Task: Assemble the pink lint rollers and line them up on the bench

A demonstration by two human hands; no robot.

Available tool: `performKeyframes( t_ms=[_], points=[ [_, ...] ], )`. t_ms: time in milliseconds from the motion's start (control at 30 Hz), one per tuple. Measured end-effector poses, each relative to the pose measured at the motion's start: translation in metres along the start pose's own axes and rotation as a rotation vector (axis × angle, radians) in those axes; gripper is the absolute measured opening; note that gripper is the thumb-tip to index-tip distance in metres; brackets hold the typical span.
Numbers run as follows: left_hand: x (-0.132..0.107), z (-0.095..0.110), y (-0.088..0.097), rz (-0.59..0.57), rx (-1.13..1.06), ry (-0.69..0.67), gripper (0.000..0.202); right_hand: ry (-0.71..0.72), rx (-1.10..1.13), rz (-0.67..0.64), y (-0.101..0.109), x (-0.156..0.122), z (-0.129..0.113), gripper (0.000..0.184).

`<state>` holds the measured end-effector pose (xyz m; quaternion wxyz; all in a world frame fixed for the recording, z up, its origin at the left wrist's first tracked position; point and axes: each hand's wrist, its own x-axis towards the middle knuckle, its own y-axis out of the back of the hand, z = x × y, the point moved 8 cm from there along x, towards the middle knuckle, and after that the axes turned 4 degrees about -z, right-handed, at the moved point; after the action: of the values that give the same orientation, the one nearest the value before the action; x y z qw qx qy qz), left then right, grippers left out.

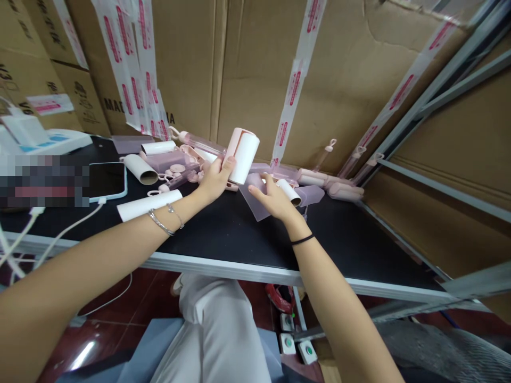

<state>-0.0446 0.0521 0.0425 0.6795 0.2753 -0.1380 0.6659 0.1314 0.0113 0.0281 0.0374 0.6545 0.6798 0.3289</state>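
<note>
My left hand (217,178) is closed around a lint roller (245,155), a white paper roll with a pale pink cover partly over it, held tilted above the black table. To its right, my right hand (276,198) reaches over the heap with thumb and forefinger apart; its other fingers are partly hidden. Below those fingers is a translucent purple plastic piece (258,210); I cannot tell whether the hand touches it. A loose white roll (288,191) with a cardboard core is close beside this hand. Another white roll (149,205) lies under my left forearm.
Pink and purple roller parts lie along the cardboard wall (255,69), with pink covers (345,190) at the right. A phone (107,180) with a cable and a power strip (56,139) are at the left. The table's metal edge (239,269) runs in front; a metal frame (443,186) stands right.
</note>
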Motion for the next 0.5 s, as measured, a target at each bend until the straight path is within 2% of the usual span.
performKeyframes(
  t_ms=[67, 133, 200, 267, 333, 367, 433, 500],
  points=[
    [-0.002, 0.003, -0.003, -0.021, -0.008, 0.008, 0.051, 0.006, -0.100, -0.027, -0.002, 0.001, 0.000, 0.046],
    [-0.004, 0.006, -0.006, -0.037, -0.018, 0.024, 0.051, 0.074, -0.169, 0.038, 0.005, 0.002, -0.008, 0.038],
    [-0.005, 0.006, -0.009, -0.057, -0.050, 0.050, 0.050, 0.140, -0.221, 0.197, 0.024, 0.000, -0.021, 0.031],
    [-0.005, 0.005, -0.009, -0.062, -0.092, 0.067, 0.048, 0.111, -0.296, 0.387, 0.050, -0.006, -0.029, 0.025],
    [-0.005, 0.005, -0.006, -0.036, -0.111, 0.053, 0.047, -0.023, -0.415, 0.527, 0.076, -0.014, -0.026, 0.023],
    [-0.004, 0.005, -0.003, -0.012, -0.107, 0.038, 0.047, -0.120, -0.492, 0.558, 0.088, -0.017, -0.020, 0.022],
    [-0.002, 0.001, 0.003, 0.040, -0.093, 0.023, 0.048, -0.353, -0.654, 0.519, 0.107, -0.022, 0.005, 0.018],
    [0.000, -0.004, 0.007, 0.086, -0.093, 0.031, 0.050, -0.549, -0.748, 0.396, 0.118, -0.024, 0.039, 0.013]
  ],
)
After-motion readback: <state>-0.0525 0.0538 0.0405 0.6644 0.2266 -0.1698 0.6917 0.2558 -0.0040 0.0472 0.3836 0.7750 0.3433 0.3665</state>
